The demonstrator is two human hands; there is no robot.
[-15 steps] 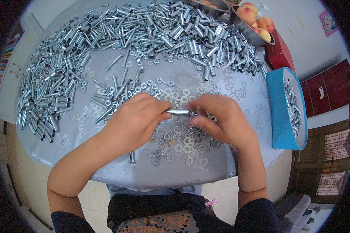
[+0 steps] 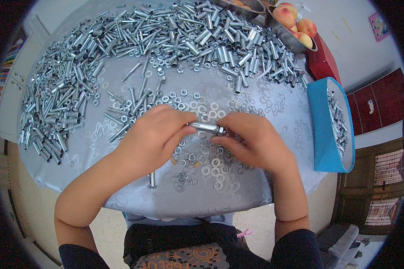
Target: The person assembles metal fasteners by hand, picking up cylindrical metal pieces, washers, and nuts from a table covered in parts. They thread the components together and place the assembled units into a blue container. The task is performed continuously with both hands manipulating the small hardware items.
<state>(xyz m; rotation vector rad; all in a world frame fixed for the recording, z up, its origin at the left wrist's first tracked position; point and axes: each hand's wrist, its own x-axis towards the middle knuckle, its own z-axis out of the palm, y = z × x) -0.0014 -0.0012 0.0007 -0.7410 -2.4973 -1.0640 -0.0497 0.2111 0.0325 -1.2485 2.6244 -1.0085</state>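
In front of me, above the middle of the table, I hold a silver expansion bolt (image 2: 205,127) almost level. My left hand (image 2: 159,136) is closed, its thumb and forefinger pinching the left end of the sleeve. At the bolt's right end sits a hex nut (image 2: 221,130) with a washer beside it. My right hand (image 2: 256,139) curls around that end, thumb below and fingers above the nut; its fingertips are slightly blurred. Loose washers (image 2: 217,162) and nuts lie under and around both hands. Bolts (image 2: 132,101) lie beyond my left hand.
A large heap of metal sleeves and bolts (image 2: 184,36) curves along the table's far and left sides. At the right edge stands a blue box (image 2: 321,130) holding metal parts. Metal bowls, one with peaches (image 2: 285,17), and a red box (image 2: 323,62) are at the far right.
The bolt has shifted slightly left and tilted, its right end now a little lower. My right fingers have moved in closer around the nut, which shows more plainly.
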